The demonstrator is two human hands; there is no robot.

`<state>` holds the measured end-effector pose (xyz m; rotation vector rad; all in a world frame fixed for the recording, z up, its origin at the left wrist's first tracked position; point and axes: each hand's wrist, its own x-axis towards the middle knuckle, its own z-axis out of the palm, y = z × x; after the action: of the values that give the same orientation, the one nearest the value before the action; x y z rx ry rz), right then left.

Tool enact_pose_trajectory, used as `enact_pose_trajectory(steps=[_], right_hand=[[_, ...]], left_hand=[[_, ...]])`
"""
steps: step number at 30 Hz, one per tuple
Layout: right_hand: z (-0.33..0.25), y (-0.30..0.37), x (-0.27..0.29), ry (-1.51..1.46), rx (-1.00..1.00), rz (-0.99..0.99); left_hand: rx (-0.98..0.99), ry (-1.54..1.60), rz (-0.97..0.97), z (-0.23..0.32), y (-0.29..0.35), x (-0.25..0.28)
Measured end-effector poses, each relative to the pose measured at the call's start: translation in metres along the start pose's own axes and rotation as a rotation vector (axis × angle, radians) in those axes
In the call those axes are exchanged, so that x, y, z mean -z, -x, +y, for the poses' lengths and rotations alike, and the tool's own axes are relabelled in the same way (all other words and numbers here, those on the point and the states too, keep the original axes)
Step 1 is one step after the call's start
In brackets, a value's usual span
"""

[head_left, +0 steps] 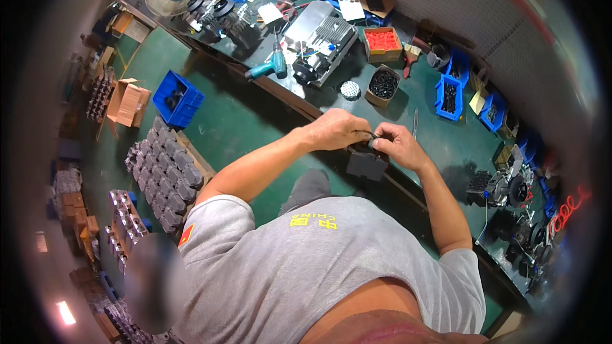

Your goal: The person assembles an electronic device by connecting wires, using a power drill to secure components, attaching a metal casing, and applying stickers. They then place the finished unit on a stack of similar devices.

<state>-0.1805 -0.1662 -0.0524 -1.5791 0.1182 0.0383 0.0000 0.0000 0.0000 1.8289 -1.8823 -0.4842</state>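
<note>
Both hands worked a small dark block at the centre of the frame, at the bench edge.

The left hand and the right hand met above the dark block, which sat just below the fingers, over the near edge of the green bench. Both sets of fingers were curled nearly closed and pinched a thin dark part on top of the block; the exact grip could not be made out. Judged from this, fitting of that part was under way and not finished. Both forearms entered from the lower frame, elbows bent, wrists turned inward. A grey machine housing and a teal power drill lay untouched in the upper centre.
</note>
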Motion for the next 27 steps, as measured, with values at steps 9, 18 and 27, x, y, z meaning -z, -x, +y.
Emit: enact_pose_trajectory(steps=[9, 18, 27], right_hand=[[-0.016, -0.101, -0.015, -0.268, -0.328, -0.177], [-0.045, -0.189, -0.059, -0.258, -0.512, -0.094], [-0.016, -0.238, -0.063, -0.697, -0.475, 0.141]], left_hand=[[-0.113, 0.163, 0.179, -0.107, 0.032, 0.028], [-0.137, 0.217, 0.133, -0.207, 0.058, 0.069], [-0.026, 0.374, 0.126, -0.255, 0.044, 0.111]])
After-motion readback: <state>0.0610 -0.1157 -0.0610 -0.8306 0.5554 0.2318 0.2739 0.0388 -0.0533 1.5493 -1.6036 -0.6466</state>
